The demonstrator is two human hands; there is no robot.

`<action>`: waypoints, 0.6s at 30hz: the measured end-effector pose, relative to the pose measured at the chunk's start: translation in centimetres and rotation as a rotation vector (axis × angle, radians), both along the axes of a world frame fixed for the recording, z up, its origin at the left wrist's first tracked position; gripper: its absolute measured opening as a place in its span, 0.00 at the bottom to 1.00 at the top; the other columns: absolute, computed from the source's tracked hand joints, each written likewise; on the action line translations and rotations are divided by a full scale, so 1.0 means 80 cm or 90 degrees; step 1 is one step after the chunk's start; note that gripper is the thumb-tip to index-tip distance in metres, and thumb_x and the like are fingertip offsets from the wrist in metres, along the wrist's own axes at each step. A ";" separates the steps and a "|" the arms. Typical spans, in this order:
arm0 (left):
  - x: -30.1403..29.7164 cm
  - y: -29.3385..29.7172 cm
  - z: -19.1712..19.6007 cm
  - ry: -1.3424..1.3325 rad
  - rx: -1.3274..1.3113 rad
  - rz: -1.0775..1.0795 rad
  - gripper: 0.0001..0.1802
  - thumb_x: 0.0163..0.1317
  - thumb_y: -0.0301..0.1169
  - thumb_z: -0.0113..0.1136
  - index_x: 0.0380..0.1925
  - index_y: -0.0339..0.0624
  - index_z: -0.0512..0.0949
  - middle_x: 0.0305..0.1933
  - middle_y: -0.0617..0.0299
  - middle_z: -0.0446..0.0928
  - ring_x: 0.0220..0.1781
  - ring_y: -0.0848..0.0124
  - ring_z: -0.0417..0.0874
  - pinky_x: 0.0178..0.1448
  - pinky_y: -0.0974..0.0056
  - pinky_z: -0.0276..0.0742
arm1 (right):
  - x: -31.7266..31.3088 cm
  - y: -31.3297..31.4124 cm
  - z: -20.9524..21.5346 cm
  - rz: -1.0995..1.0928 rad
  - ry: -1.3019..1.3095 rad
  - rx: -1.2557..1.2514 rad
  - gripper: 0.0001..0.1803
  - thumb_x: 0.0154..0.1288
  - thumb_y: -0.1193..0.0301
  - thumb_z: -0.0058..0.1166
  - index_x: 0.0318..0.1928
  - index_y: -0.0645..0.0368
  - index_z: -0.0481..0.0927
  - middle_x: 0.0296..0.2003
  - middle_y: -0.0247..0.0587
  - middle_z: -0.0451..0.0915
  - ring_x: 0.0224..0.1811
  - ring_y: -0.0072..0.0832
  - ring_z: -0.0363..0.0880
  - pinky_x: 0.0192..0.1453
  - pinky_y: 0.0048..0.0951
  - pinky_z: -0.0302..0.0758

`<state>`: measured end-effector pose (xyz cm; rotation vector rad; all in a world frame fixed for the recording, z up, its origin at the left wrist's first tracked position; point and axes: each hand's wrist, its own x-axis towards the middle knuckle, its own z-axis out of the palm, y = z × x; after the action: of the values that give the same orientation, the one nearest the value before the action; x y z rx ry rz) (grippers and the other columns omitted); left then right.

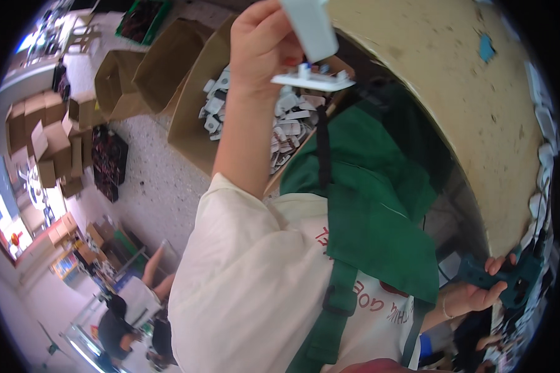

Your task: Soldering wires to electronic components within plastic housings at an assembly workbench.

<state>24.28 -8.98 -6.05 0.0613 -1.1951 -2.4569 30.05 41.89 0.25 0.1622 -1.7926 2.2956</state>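
Note:
My left hand [262, 43] is raised over a cardboard box, its fingers closed round a white plastic casing [311, 31]. Just under the casing is a flat white plastic part [314, 81] with small posts and a bit of blue on it. Whether my fingers touch that flat part, I cannot tell. Many white and grey plastic pieces [286, 127] fill the box below. At the right, by the table's edge, my right hand [479, 296] is wrapped round a dark teal power tool [513, 280], whose tip is hard to make out.
A worn tan table [442, 81] curves along the right, with a row of white parts [544, 161] on its far edge. Open cardboard boxes [168, 65] stand on the speckled floor at the left, near a green crate [144, 20]. Other people [115, 329] sit at the lower left.

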 end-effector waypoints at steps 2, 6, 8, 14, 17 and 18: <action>0.047 -0.047 -0.026 -0.104 -0.026 -0.026 0.13 0.61 0.24 0.60 0.45 0.29 0.80 0.36 0.52 0.84 0.32 0.68 0.85 0.34 0.66 0.82 | -0.011 -0.002 0.000 0.051 -0.039 -0.011 0.38 0.64 0.60 0.61 0.63 0.75 0.62 0.58 0.44 0.69 0.37 0.26 0.67 0.39 0.26 0.64; 0.137 -0.123 -0.120 -0.473 -0.282 -0.049 0.11 0.54 0.32 0.69 0.36 0.40 0.85 0.32 0.63 0.83 0.32 0.73 0.80 0.33 0.63 0.77 | -0.028 -0.006 -0.006 0.018 -0.106 0.042 0.39 0.63 0.57 0.62 0.62 0.75 0.63 0.54 0.42 0.69 0.37 0.25 0.67 0.38 0.26 0.63; 0.186 -0.148 -0.174 -0.538 -0.599 -0.063 0.11 0.52 0.35 0.68 0.32 0.40 0.85 0.28 0.60 0.81 0.30 0.70 0.78 0.36 0.60 0.76 | -0.030 -0.009 -0.009 0.025 -0.058 0.051 0.38 0.63 0.57 0.63 0.61 0.75 0.64 0.54 0.42 0.69 0.37 0.24 0.67 0.38 0.26 0.63; 0.185 -0.145 -0.207 -0.683 -0.997 -0.347 0.19 0.48 0.37 0.71 0.42 0.45 0.86 0.41 0.52 0.85 0.43 0.57 0.86 0.52 0.58 0.80 | -0.028 -0.012 -0.022 0.038 -0.040 -0.041 0.39 0.62 0.60 0.65 0.64 0.69 0.62 0.59 0.45 0.70 0.36 0.23 0.68 0.35 0.23 0.67; 0.111 -0.112 -0.114 -0.605 -0.426 -0.408 0.17 0.56 0.33 0.69 0.44 0.36 0.83 0.43 0.58 0.83 0.39 0.72 0.84 0.47 0.66 0.79 | -0.030 -0.010 -0.034 0.072 -0.015 -0.120 0.40 0.63 0.61 0.64 0.66 0.67 0.58 0.63 0.47 0.66 0.36 0.24 0.68 0.34 0.24 0.70; 0.083 -0.097 -0.078 -0.470 -0.296 -0.414 0.15 0.58 0.30 0.67 0.44 0.34 0.83 0.42 0.60 0.83 0.37 0.76 0.82 0.45 0.69 0.79 | -0.030 -0.010 -0.038 0.043 -0.029 -0.177 0.40 0.63 0.62 0.64 0.66 0.67 0.57 0.64 0.47 0.65 0.36 0.24 0.68 0.35 0.24 0.70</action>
<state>30.94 -16.71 -12.31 0.5649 -2.3963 -2.6743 27.62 41.07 -2.83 0.1252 -1.4875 2.5858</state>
